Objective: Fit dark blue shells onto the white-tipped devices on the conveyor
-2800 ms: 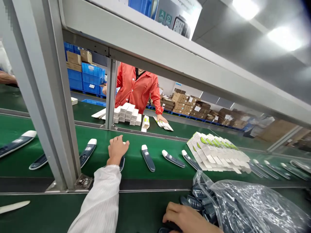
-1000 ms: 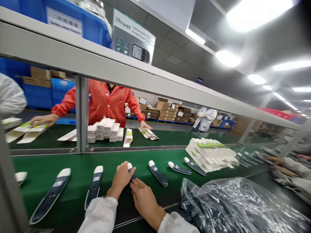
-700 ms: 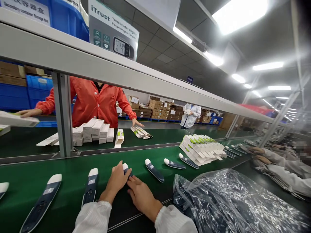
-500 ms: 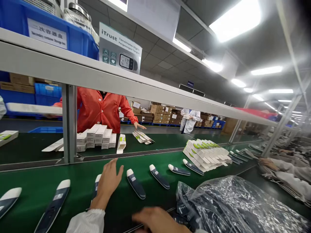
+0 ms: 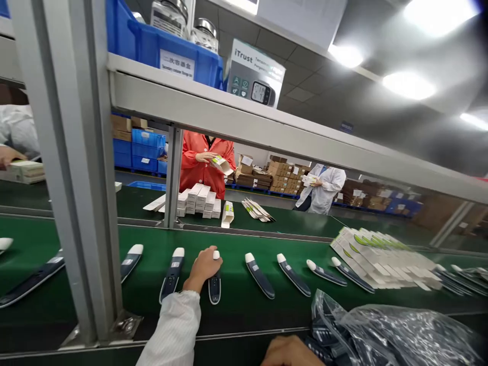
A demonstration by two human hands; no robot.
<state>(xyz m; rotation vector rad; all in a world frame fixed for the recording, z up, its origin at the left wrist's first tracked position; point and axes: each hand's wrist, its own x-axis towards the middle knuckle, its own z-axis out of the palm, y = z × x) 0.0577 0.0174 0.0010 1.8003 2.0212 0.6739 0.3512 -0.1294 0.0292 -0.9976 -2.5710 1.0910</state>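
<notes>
Right hand [image 5: 292, 353] cut off by the bottom edge beside the clear plastic bag [image 5: 396, 330] of dark parts; grip impossible to tell. Left hand [image 5: 204, 265] curled over the upper end of a dark-blue, white-capped thermometer [image 5: 214, 284], fingers closed on it (white tip peeking past the knuckles). Half a second ago open and hovering beside its neighbour; now down on a unit lying on the green conveyor belt [image 5: 152, 284] near its front edge. Flanked closely by two more thermometers [image 5: 172, 272] [image 5: 260, 274]. Bare belt beyond, toward the far edge. Grey frame post [image 5: 82, 203] close on the left.
</notes>
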